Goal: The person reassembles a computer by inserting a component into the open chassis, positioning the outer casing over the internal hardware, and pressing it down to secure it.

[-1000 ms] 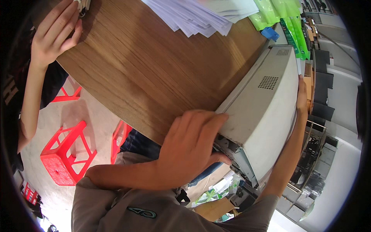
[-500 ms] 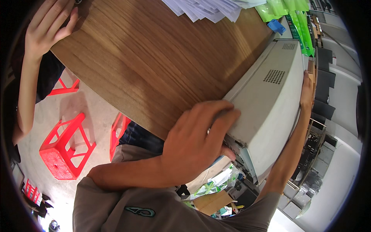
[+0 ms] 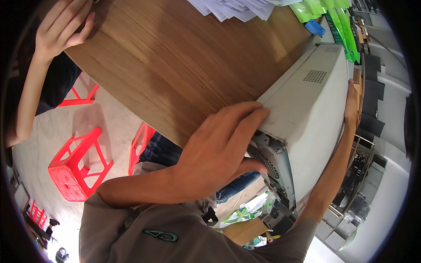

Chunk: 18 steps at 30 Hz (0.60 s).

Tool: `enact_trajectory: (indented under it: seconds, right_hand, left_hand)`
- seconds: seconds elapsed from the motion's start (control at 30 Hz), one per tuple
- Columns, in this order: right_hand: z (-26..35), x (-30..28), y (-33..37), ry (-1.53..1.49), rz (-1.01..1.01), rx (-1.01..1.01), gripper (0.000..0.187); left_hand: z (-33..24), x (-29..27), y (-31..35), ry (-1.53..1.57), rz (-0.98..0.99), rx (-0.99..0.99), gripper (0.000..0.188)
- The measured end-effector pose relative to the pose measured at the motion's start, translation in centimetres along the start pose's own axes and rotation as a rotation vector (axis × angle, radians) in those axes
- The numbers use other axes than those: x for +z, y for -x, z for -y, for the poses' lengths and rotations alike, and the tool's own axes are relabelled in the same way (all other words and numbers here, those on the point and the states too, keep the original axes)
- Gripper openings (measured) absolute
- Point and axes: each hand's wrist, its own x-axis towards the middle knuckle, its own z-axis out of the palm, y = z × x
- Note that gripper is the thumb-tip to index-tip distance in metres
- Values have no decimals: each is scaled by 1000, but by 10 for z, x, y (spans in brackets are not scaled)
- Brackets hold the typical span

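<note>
A pale grey metal computer case (image 3: 307,118) lies tilted at the right edge of the wooden table. Small vent holes dot its panel, and its near end shows a dark round fan grille (image 3: 268,165). My left hand (image 3: 215,151) grips the near left corner, with fingers on the panel's edge and the thumb by the grille. Along the case's right side runs my right forearm, and my right hand (image 3: 351,103) presses against that far side. Most of its fingers are hidden behind the case.
Another person's hand (image 3: 61,33) is over the table's left corner. Red plastic stools (image 3: 74,175) stand on the floor at left. White papers (image 3: 237,8), green packets (image 3: 342,33) and a blue object (image 3: 314,28) lie at the table's far side. A cardboard box (image 3: 243,230) sits below.
My left hand has shifted slightly on the case's corner, and more of the fan grille shows. The case's near end appears slightly raised or turned. My right hand stays at the far side.
</note>
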Motion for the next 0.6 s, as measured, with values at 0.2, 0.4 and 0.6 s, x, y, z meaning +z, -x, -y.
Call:
enact_trajectory:
  seconds: [0.2, 0.4, 0.6]
  right_hand:
    - [-3, 2, -3, -4, 25, 31, 67]
    - [-3, 2, -4, 17, 18, 33, 69]
    - [-3, 2, 3, 55, -5, 38, 71]
  left_hand:
    - [4, 3, 4, -73, 9, 26, 92]
    - [3, 12, 6, -165, -31, 65, 88]
    - [7, 13, 1, -202, -52, 61, 71]
